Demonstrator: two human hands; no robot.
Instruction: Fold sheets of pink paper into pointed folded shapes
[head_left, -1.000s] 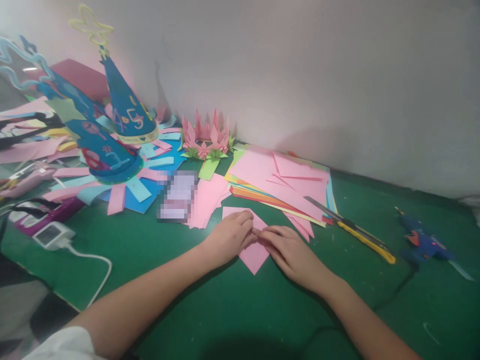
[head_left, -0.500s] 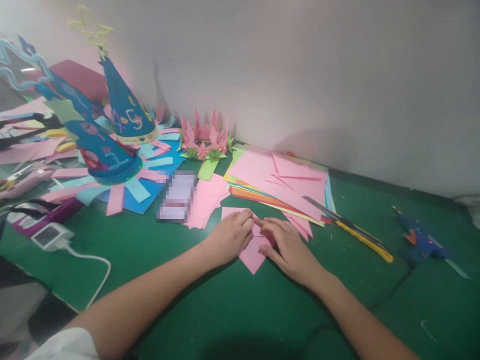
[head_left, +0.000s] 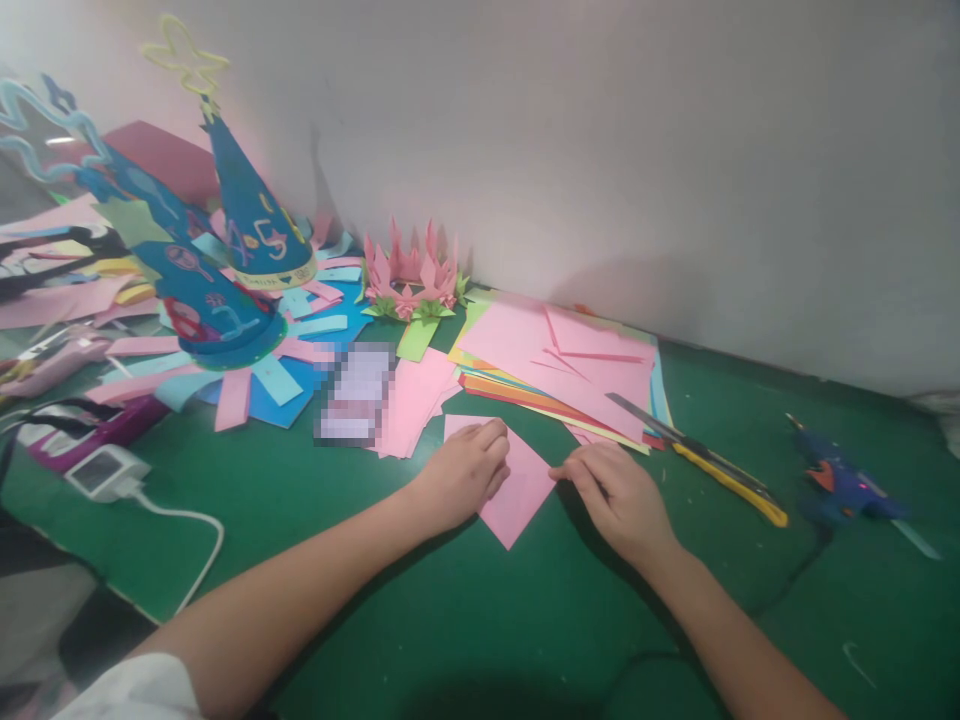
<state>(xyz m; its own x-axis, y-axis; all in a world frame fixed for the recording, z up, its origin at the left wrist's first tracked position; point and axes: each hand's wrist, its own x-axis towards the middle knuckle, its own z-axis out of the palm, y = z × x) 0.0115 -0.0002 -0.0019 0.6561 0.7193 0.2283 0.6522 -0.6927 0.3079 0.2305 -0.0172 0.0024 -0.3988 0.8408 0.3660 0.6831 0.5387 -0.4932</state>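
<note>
A square of pink paper (head_left: 516, 500) lies turned like a diamond on the green table, one corner toward me. My left hand (head_left: 466, 472) rests on its left part, fingers bent and close together, pressing the sheet down. At the paper's right corner, my right hand (head_left: 616, 492) is closed, with thumb and forefinger pinched at the tip. Faint crease lines show on the sheet. The part beneath my left fingers is hidden.
Behind are stacked coloured sheets (head_left: 517, 335), smaller pink papers (head_left: 416, 400) and a blurred phone-like rectangle (head_left: 356, 395). A yellow utility knife (head_left: 727, 480) and blue glue gun (head_left: 844, 470) lie right. Left stand blue cone hats (head_left: 251, 215); a pink paper crown (head_left: 411, 265) is behind.
My right hand has moved right, from over the paper's middle to its right corner, and its fingers have closed. More of the sheet shows, lying flat. My left hand has stayed put.
</note>
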